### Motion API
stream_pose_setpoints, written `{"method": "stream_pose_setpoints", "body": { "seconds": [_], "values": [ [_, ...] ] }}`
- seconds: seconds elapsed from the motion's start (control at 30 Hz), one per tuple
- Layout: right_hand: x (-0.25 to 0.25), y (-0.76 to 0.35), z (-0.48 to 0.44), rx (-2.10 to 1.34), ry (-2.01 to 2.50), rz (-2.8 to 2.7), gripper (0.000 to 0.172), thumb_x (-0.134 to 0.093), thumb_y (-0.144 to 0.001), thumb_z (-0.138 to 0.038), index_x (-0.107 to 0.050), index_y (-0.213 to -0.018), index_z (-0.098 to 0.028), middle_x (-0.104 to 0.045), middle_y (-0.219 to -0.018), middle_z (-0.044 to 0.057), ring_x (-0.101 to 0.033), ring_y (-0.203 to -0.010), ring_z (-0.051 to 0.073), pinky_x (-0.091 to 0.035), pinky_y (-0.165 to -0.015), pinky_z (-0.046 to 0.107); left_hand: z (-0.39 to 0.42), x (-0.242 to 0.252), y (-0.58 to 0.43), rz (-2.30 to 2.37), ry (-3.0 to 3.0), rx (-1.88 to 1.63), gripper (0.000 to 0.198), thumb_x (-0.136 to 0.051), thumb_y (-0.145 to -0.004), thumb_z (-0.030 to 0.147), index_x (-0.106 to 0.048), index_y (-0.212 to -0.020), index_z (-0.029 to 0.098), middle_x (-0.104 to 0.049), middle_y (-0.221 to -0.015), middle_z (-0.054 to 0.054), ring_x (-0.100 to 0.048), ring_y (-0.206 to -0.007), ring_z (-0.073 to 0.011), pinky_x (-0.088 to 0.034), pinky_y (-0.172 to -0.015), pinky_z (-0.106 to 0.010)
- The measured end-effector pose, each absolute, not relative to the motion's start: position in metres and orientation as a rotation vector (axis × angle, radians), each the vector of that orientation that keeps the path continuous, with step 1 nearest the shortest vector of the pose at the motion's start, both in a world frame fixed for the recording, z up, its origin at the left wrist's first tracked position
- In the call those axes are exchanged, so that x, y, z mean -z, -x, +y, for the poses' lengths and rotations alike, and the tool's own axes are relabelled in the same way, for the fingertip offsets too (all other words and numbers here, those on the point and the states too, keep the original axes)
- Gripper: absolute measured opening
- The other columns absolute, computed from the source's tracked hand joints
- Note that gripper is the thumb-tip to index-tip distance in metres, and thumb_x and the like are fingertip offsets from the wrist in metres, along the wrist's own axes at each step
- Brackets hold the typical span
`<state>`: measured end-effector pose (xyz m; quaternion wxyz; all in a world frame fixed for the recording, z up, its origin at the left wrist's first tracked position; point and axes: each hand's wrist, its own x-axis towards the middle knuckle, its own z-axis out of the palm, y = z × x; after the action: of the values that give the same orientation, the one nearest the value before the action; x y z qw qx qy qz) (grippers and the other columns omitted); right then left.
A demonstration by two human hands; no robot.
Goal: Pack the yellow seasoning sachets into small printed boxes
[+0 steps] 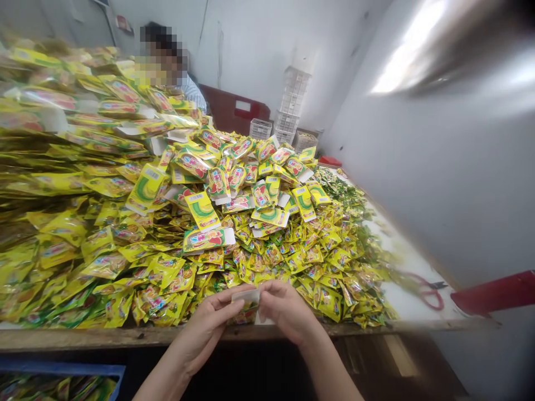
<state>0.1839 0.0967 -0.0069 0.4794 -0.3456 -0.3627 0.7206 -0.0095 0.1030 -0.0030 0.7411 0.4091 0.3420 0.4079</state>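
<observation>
At the table's front edge, both my hands grip one small box [246, 296] with a white flap up. My left hand [213, 317] holds its left side, the thumb lying on the white card. On the right side, the fingers of my right hand [282, 309] are closed at another white flap. Part of the box is covered by my fingers. Directly beyond lie many small yellow candy packets [167, 284] in a heap. Flat yellow and green printed boxes [203, 210], several with white flaps sticking out, rest on top of the packets.
Red-handled scissors [432, 298] lie on the white table [401, 298] at right, near a red object [493, 295]. A blue crate [62, 367] with packets stands below at left. Behind the heap are a person [192, 92] and stacked white baskets [292, 97].
</observation>
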Motion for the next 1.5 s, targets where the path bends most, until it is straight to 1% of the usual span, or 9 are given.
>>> {"method": "stream_pose_setpoints", "body": {
  "seconds": [0.1, 0.2, 0.3, 0.47, 0.67, 0.87, 1.0, 1.23, 1.5],
  "values": [
    [0.004, -0.181, 0.097, -1.771, 0.886, -0.973, 0.022, -0.079, -0.069, -0.026, -0.065, -0.083, -0.016, -0.059, -0.070, -0.001, -0.048, -0.049, 0.007, -0.038, -0.048, 0.020, 0.108, -0.002, 0.003, 0.820, -0.860, -0.840, 0.019, -0.072, -0.077, 0.019, -0.074, -0.095, 0.019, -0.074, -0.094, -0.004, -0.064, -0.094, -0.0198, -0.045, -0.085, -0.026],
    [0.003, -0.173, 0.103, -1.650, 1.085, -1.001, 0.014, -0.075, -0.064, -0.015, -0.063, -0.072, -0.016, -0.049, -0.056, -0.006, -0.037, -0.044, 0.004, -0.025, -0.041, 0.016, 0.113, -0.005, -0.006, 0.814, -0.840, -0.820, 0.017, -0.075, -0.073, 0.017, -0.073, -0.090, 0.018, -0.072, -0.084, -0.002, -0.063, -0.078, -0.0144, -0.046, -0.071, -0.021],
    [0.006, -0.164, 0.110, -1.351, 1.189, -1.009, 0.003, -0.069, -0.069, -0.016, -0.069, -0.071, -0.017, -0.049, -0.057, -0.005, -0.035, -0.044, 0.004, -0.026, -0.039, 0.017, 0.117, 0.001, -0.010, 0.828, -0.805, -0.966, 0.019, -0.075, -0.077, 0.025, -0.073, -0.094, 0.019, -0.074, -0.092, -0.003, -0.064, -0.088, -0.0147, -0.047, -0.078, -0.020],
    [0.005, -0.162, 0.115, -1.207, 1.101, -1.180, 0.022, -0.067, -0.081, -0.036, -0.079, -0.091, -0.020, -0.064, -0.079, 0.003, -0.050, -0.054, 0.009, -0.043, -0.046, 0.021, 0.120, 0.022, -0.011, 0.952, -0.744, -1.209, 0.025, -0.077, -0.075, 0.035, -0.077, -0.094, 0.019, -0.076, -0.094, -0.005, -0.066, -0.093, -0.0192, -0.050, -0.085, -0.026],
    [0.000, -0.172, 0.121, -1.323, 1.146, -1.073, 0.025, -0.081, -0.065, -0.036, -0.077, -0.080, -0.016, -0.068, -0.069, 0.003, -0.058, -0.058, 0.013, -0.052, -0.054, 0.024, 0.122, 0.021, -0.010, 1.157, -1.073, -1.182, 0.032, -0.071, -0.079, 0.040, -0.074, -0.106, 0.021, -0.075, -0.107, -0.005, -0.065, -0.104, -0.0231, -0.050, -0.091, -0.030],
    [0.001, -0.171, 0.128, -1.344, 1.168, -1.003, 0.025, -0.084, -0.059, -0.031, -0.074, -0.075, -0.014, -0.065, -0.060, 0.000, -0.056, -0.051, 0.011, -0.050, -0.049, 0.022, 0.137, 0.013, 0.003, 1.072, -1.520, -1.056, 0.019, -0.062, -0.087, 0.036, -0.070, -0.097, 0.022, -0.070, -0.088, -0.001, -0.064, -0.086, -0.0182, -0.051, -0.080, -0.027],
    [0.002, -0.172, 0.130, -1.341, 1.195, -1.043, 0.019, -0.082, -0.060, -0.029, -0.073, -0.069, -0.014, -0.064, -0.057, 0.000, -0.055, -0.047, 0.012, -0.048, -0.047, 0.024, 0.142, 0.010, 0.007, 1.037, -1.594, -0.972, 0.020, -0.058, -0.090, 0.034, -0.069, -0.102, 0.023, -0.070, -0.096, -0.002, -0.064, -0.092, -0.0185, -0.049, -0.083, -0.028],
    [0.011, -0.176, 0.124, -1.043, 1.074, -1.299, 0.020, -0.088, -0.059, -0.024, -0.074, -0.073, -0.019, -0.064, -0.077, 0.002, -0.063, -0.073, 0.017, -0.052, -0.066, 0.029, 0.138, 0.020, 0.011, 1.035, -1.648, -1.060, 0.014, -0.064, -0.087, 0.031, -0.072, -0.097, 0.024, -0.071, -0.096, -0.003, -0.065, -0.094, -0.0187, -0.051, -0.083, -0.027],
    [0.025, -0.167, 0.099, -0.768, 1.085, -1.440, 0.008, -0.068, -0.083, -0.017, -0.071, -0.089, -0.022, -0.063, -0.098, 0.005, -0.062, -0.089, 0.018, -0.049, -0.068, 0.026, 0.125, 0.043, 0.008, 0.949, -1.738, -1.093, 0.020, -0.068, -0.084, 0.025, -0.070, -0.104, 0.027, -0.072, -0.104, -0.002, -0.066, -0.098, -0.0191, -0.053, -0.088, -0.029]
  ]
}}
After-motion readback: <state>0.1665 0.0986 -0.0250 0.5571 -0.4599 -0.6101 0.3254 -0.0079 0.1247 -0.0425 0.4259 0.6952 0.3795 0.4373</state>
